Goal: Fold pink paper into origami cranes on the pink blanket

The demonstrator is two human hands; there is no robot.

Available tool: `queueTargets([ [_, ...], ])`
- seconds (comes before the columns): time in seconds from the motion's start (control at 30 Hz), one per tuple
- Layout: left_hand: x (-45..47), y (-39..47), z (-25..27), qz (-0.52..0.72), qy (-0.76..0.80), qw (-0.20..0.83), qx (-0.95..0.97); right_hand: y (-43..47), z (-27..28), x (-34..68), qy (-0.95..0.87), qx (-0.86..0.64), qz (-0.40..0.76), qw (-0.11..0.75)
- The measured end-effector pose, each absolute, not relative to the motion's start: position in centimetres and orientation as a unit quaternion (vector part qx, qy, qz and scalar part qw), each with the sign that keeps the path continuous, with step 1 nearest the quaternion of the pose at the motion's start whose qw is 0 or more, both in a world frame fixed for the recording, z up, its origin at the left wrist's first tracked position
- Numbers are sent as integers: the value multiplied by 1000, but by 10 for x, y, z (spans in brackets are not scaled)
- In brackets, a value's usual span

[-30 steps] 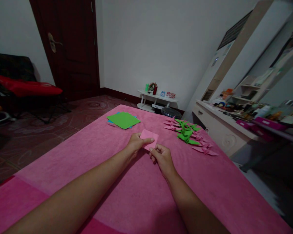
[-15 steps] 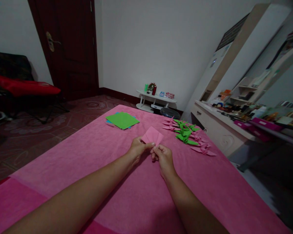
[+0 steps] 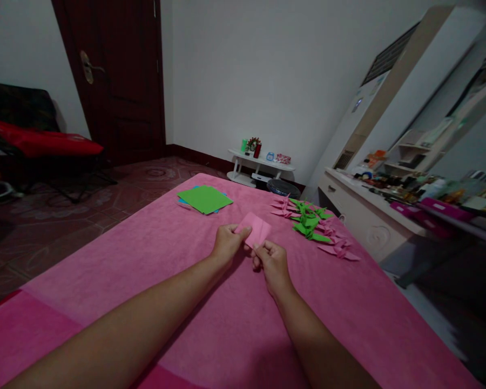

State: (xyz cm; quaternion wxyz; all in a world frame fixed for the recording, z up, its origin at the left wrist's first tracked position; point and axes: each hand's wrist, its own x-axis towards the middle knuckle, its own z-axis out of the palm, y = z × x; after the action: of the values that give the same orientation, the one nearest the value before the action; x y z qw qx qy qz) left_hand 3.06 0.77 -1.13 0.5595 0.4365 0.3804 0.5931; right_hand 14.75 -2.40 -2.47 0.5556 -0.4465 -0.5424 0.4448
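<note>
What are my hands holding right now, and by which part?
A folded, squarish piece of pink paper: the left hand grips its left side, thumb on top; the right hand pinches its near corner.

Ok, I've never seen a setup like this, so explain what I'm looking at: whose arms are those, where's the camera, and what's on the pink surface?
There is no machine here: those are a person's bare arms. The camera is worn on their head, looking forward and down. The left hand and right hand hold a small folded piece of pink paper between them. On the pink cloth, beyond the hands to the left, lies a stack of paper, green on top with blue showing beneath. To the right sit folded paper birds, some green, some pink.
</note>
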Motion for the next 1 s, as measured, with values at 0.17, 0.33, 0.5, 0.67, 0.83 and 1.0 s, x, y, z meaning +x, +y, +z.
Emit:
queueTargets([
  [0.17, 29, 14, -10, 627, 385, 572, 363, -26, -24, 146, -552, -455, 441, 542],
  [0.33, 30, 9, -6, 580, 327, 646, 374, -26, -22, 147, -537, -471, 435, 548],
  [0.5, 39, -3, -4, 564, 323, 657, 382, -25, -22, 147, -533, -471, 434, 553],
  [0.67, 39, 0, -5, 581, 364, 631, 363, -25, -24, 149, -562, -479, 405, 540],
  [0.83, 30, 8, -1, 586, 403, 597, 372, -27, -23, 149, -592, -505, 364, 512],
  [1.0, 22, 12, 3, 583, 409, 591, 378, -29, -22, 147, -594, -512, 364, 502],
])
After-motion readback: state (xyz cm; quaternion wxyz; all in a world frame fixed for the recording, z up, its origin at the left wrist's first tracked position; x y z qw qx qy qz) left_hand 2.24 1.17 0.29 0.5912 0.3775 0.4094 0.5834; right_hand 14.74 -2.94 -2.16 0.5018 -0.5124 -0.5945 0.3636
